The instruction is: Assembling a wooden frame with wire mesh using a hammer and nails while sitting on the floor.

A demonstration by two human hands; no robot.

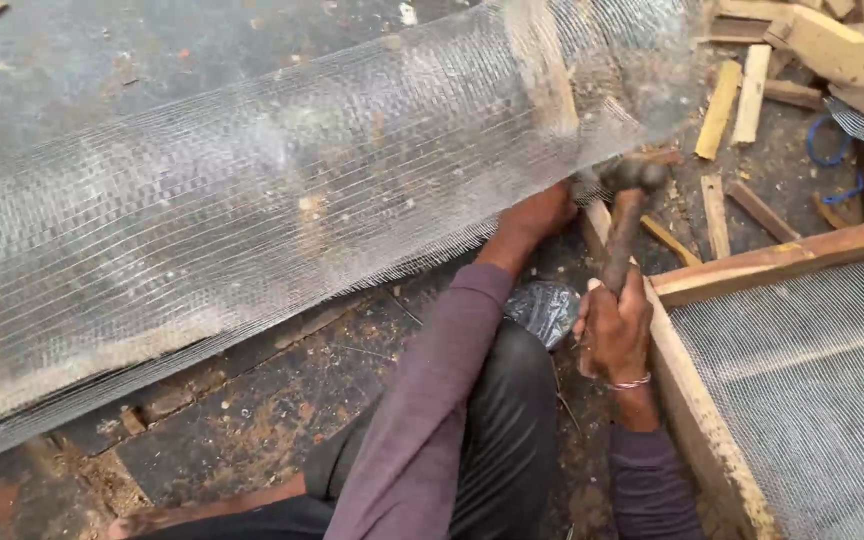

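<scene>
My right hand (pixel 614 330) grips the wooden handle of a hammer (pixel 626 205), whose dark head sits near the corner of a wooden frame (pixel 687 385). My left hand (pixel 542 212) reaches forward under the edge of a big roll of wire mesh (pixel 252 190) and presses at the frame corner; its fingers are partly hidden by the mesh. Mesh is stretched over the frame at the right (pixel 812 390).
Loose wood offcuts (pixel 720 108) lie scattered on the dirty floor at the upper right, with a blue cord (pixel 832 150) beside them. A small crumpled plastic bag (pixel 544 310) rests by my knee. Bare dark floor (pixel 102 60) lies beyond the roll.
</scene>
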